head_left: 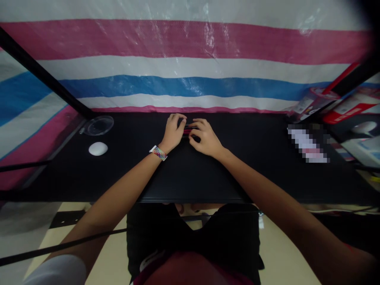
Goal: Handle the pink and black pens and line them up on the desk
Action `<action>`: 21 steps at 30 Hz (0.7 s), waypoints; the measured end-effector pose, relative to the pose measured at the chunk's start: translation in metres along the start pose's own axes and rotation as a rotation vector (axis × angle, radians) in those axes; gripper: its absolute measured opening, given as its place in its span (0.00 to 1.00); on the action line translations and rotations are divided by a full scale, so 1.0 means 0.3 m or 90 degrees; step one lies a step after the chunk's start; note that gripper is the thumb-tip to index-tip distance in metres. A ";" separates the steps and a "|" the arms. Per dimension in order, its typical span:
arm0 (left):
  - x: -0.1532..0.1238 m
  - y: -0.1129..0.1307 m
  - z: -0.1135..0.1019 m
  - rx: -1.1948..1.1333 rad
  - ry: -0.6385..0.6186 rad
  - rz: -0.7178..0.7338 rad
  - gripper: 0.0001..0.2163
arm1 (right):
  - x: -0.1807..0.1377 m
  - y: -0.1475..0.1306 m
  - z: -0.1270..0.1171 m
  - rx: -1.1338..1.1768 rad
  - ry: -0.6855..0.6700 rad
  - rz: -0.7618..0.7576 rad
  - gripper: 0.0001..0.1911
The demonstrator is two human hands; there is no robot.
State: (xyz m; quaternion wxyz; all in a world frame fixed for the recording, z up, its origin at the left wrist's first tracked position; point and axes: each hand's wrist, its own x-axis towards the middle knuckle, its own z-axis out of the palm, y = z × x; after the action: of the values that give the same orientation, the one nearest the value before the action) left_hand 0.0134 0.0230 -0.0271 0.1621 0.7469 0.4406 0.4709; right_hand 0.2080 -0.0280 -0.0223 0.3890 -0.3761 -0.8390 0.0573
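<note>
Near the far side of the black table, a small flat thing with red and dark edges (187, 131) lies between my hands; its kind is not clear. My left hand (173, 132), with a multicoloured woven band (158, 152) at the wrist, has its fingers curled at the thing's left end. From the other end, my right hand (205, 136) bends its fingers and thumb around it. My fingers cover most of the thing, so its full shape is hidden.
To the left are a white rounded object (98, 149) and a clear round lid (100, 125). A clear tub (308, 103) and a blurred, pixelated item (308, 145) are at the right. Striped plastic sheeting (190, 86) hangs behind the black table (190, 182).
</note>
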 end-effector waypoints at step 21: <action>-0.013 0.096 -0.030 0.030 -0.088 0.123 0.07 | 0.014 0.043 -0.078 -0.035 -0.046 0.047 0.14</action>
State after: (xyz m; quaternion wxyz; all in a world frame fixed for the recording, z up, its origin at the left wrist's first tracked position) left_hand 0.0196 0.0021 -0.0059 0.1282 0.8201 0.3657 0.4210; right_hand 0.2300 -0.0207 -0.0087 0.3460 -0.4152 -0.8391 0.0623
